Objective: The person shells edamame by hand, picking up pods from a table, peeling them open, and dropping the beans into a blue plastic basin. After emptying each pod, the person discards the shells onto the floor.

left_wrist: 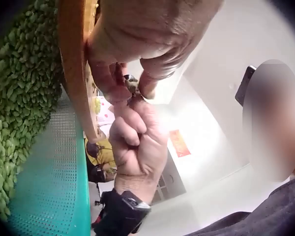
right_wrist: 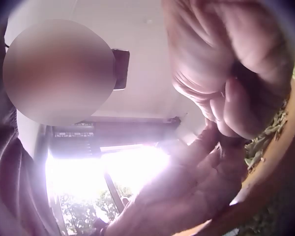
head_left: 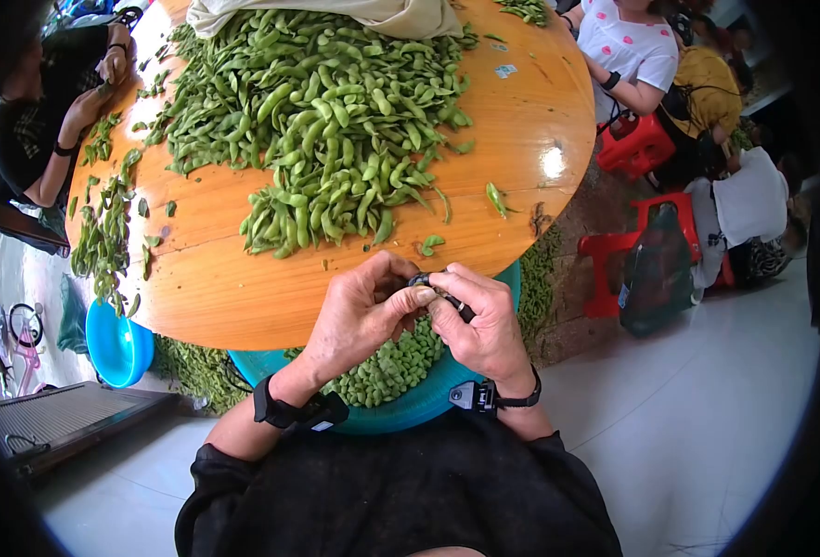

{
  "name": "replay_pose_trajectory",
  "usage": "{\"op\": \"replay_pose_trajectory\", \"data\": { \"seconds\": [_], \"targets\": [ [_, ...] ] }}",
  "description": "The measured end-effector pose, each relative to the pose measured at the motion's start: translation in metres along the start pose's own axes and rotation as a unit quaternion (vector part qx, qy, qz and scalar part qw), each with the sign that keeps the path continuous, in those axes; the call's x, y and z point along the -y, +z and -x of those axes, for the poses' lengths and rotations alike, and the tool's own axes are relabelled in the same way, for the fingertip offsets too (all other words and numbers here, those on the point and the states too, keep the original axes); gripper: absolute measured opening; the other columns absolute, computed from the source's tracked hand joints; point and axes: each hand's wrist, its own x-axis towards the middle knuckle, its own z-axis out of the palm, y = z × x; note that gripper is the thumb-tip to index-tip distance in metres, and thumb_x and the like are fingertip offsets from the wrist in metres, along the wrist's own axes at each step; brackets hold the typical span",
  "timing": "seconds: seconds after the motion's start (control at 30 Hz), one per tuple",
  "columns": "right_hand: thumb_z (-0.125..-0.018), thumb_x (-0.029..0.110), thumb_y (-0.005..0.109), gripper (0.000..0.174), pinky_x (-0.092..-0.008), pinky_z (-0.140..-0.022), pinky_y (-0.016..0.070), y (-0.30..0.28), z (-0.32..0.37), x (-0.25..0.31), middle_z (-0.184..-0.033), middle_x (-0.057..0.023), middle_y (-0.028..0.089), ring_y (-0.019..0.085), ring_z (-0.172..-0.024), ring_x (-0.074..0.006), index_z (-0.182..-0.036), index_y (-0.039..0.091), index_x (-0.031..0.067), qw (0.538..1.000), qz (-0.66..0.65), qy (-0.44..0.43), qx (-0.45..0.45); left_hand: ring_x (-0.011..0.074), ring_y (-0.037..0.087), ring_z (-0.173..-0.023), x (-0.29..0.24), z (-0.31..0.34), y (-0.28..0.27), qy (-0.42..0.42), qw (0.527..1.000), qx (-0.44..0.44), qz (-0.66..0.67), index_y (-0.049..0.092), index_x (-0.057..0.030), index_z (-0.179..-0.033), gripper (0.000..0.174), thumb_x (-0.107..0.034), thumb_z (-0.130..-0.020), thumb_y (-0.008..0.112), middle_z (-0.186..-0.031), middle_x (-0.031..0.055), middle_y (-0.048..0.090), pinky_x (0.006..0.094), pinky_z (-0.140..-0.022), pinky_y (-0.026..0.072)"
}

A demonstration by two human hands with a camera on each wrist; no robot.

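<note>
Over the table's near edge, my left hand (head_left: 359, 302) and right hand (head_left: 484, 320) meet at the fingertips. Between them they pinch a small dark piece (head_left: 419, 279), whose kind I cannot tell; it looks dark and shiny at one end in the left wrist view. A black band-like strip (head_left: 458, 304) shows along the right fingers. Beneath the hands is a teal perforated basket (head_left: 419, 406) holding shelled green beans (head_left: 387, 371). Fingers hide the pinched piece in the right wrist view. Ahead of the hands lies a big heap of green soybean pods (head_left: 312, 121).
The round wooden table (head_left: 215, 288) carries loose pods (head_left: 108, 227) at its left. A blue basin (head_left: 117, 343) stands left below. People sit at the far left and right, near red stools (head_left: 605, 269). A pale cloth (head_left: 335, 14) covers the heap's far end.
</note>
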Motion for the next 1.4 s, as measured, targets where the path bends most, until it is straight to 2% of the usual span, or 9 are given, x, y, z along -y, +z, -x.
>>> {"op": "replay_pose_trajectory", "data": {
  "seconds": [0.1,0.2,0.33,0.5,0.8,1.23,1.3,1.37,1.4],
  "targets": [
    [-0.084,-0.004,0.063,0.016,-0.0314,-0.057,0.0471,-0.002,-0.001,0.005,-0.079,-0.0132,0.06,0.061,-0.063,-0.0216,-0.1,0.064,-0.0082,0.998,0.048,-0.027,-0.005,0.022,0.066,-0.058,0.001,0.003,0.003,0.16,0.959,-0.04,-0.232,0.056,0.0038,-0.104,0.02,-0.009,-0.093,0.066,-0.068,0.0134,0.065,0.033,-0.049,0.047],
    [-0.084,-0.005,0.063,0.015,-0.0324,-0.058,0.0476,-0.001,-0.001,0.005,-0.08,-0.0135,0.06,0.061,-0.064,-0.0235,-0.099,0.065,-0.0077,0.997,0.072,-0.037,-0.012,0.012,0.063,-0.059,0.004,0.002,0.003,0.219,0.922,-0.039,-0.317,0.058,0.0046,-0.106,0.014,-0.008,-0.099,0.057,-0.071,0.0084,0.068,0.0292,-0.053,0.0514],
    [-0.083,-0.006,0.063,0.014,-0.0341,-0.058,0.0481,0.001,0.0,0.001,-0.079,-0.0154,0.058,0.061,-0.064,-0.0292,-0.097,0.064,-0.0074,0.994,0.103,-0.034,-0.034,0.0126,0.062,-0.059,-0.009,0.005,-0.001,0.156,0.942,0.0,-0.298,0.058,0.0057,-0.114,0.02,-0.008,-0.101,0.053,-0.072,0.0093,0.067,0.0291,-0.055,0.0516],
    [-0.082,-0.007,0.063,0.02,-0.038,-0.059,0.0485,0.023,0.004,0.001,-0.083,-0.0161,0.055,0.06,-0.067,-0.0338,-0.102,0.063,-0.0053,0.971,0.193,-0.079,-0.118,0.0096,0.057,-0.067,0.005,0.0,0.003,-0.019,0.999,0.014,0.044,0.053,0.0043,-0.132,0.033,-0.012,-0.104,0.044,-0.075,0.0025,0.061,0.0248,-0.066,0.0508],
    [-0.08,-0.008,0.063,0.023,-0.0389,-0.06,0.0479,0.032,0.006,0.003,-0.086,-0.0173,0.054,0.059,-0.068,-0.0333,-0.104,0.062,-0.0061,0.949,0.25,-0.111,-0.155,0.0041,0.039,-0.063,0.012,0.003,0.027,-0.036,0.974,-0.071,0.21,0.056,0.005,-0.128,0.039,-0.007,-0.095,0.041,-0.07,-0.0053,0.044,0.0205,-0.057,0.0355],
    [-0.083,-0.007,0.063,0.019,-0.0348,-0.059,0.048,0.017,0.007,-0.001,-0.086,-0.016,0.058,0.061,-0.07,-0.0277,-0.101,0.063,-0.0067,0.97,0.168,-0.096,-0.148,0.008,0.045,-0.066,0.014,0.003,0.021,-0.049,0.962,-0.026,0.266,0.056,0.0046,-0.127,0.036,-0.006,-0.096,0.041,-0.074,-0.001,0.052,0.0233,-0.059,0.0363],
    [-0.086,-0.005,0.063,0.016,-0.027,-0.052,0.045,0.006,0.011,-0.006,-0.085,-0.0088,0.058,0.059,-0.062,-0.0138,-0.101,0.062,-0.0086,0.981,0.123,-0.059,-0.135,0.0126,0.058,-0.079,0.014,0.008,0.014,-0.053,0.98,0.055,0.184,0.056,0.0023,-0.128,0.033,-0.007,-0.1,0.043,-0.095,0.0045,0.062,0.026,-0.076,0.0508],
    [-0.089,-0.003,0.059,0.015,-0.0235,-0.048,0.0422,-0.008,0.018,-0.011,-0.085,-0.0047,0.057,0.055,-0.059,-0.008,-0.102,0.061,-0.0085,0.98,0.112,-0.035,-0.159,0.0136,0.061,-0.079,0.014,0.012,0.006,-0.038,0.985,0.101,0.135,0.061,0.0035,-0.121,0.027,-0.009,-0.101,0.047,-0.091,0.0042,0.064,0.0295,-0.076,0.0529],
    [-0.087,-0.003,0.062,0.014,-0.0276,-0.055,0.0459,-0.017,0.019,-0.001,-0.081,-0.0092,0.06,0.06,-0.065,-0.0152,-0.101,0.063,-0.0064,0.979,0.09,-0.002,-0.182,0.0146,0.063,-0.078,0.005,0.016,0.005,0.005,0.988,0.156,0.011,0.063,0.0027,-0.116,0.024,-0.008,-0.1,0.049,-0.087,0.0043,0.065,0.0311,-0.073,0.053]
  ]
}}
